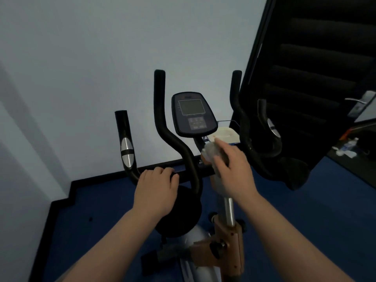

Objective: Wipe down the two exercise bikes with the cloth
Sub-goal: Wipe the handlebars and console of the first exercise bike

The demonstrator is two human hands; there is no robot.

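Cloth (pixel 213 153), bunched and pale, sits in my right hand (pixel 234 171), fingers curled over it against the exercise bike (pixel 227 237) stem just below the console (pixel 193 115). My left hand (pixel 156 188) grips the black handlebar (pixel 187 171), well apart from the right.

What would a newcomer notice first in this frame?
Probably the two bare hands at centre: the left hand grips the black handlebar of the exercise bike, while the right hand holds a pale cloth against the bar's middle. Just above them, the dark console with its grey screen faces the camera against the pale wall.
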